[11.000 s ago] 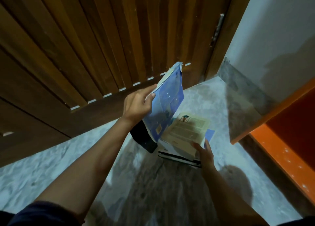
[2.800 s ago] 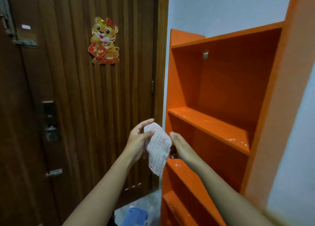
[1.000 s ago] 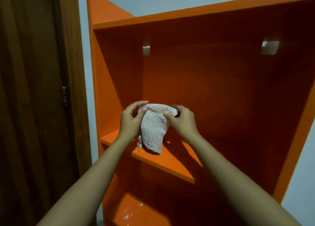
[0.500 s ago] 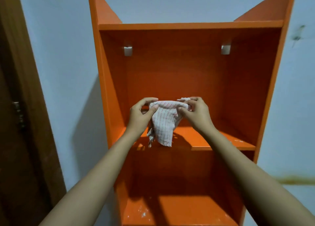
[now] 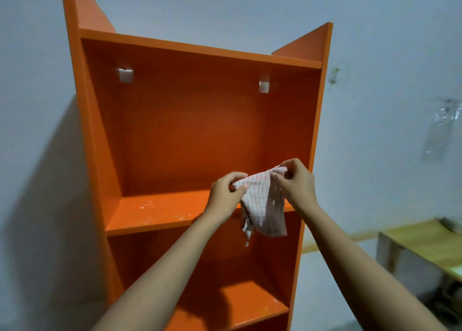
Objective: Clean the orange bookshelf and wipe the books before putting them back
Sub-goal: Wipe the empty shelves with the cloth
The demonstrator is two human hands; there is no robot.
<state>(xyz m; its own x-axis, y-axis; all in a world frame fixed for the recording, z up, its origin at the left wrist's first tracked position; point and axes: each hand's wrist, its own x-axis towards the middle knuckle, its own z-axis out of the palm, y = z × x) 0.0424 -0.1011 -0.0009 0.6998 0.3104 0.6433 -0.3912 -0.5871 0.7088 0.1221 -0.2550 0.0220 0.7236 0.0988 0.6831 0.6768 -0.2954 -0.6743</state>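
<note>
— Both hands are up in front of the orange bookshelf [image 5: 190,120], and each is pinched shut on the same checked cloth [image 5: 262,205].

— Where on it?

— The left hand [image 5: 225,195] grips one upper corner and the right hand [image 5: 295,183] grips the other, a little higher. The rest of the cloth hangs down between them, past the front edge of the upper shelf board [image 5: 155,210], towards its right end.

— Is the cloth touching the board?

— Hard to say from here; it looks to hang just in front of the edge rather than on it.

— And the shelf?

— It stands against a pale wall [image 5: 387,55]. White specks lie on the upper board near its front edge, left of the hands. A few more show on the lower shelf board [image 5: 250,308] near its right front corner. Two white brackets [image 5: 125,75] sit high on the back panel.

— Anything else?

— A wooden table [image 5: 425,240] stands off to the right, well apart from the shelf.
</note>
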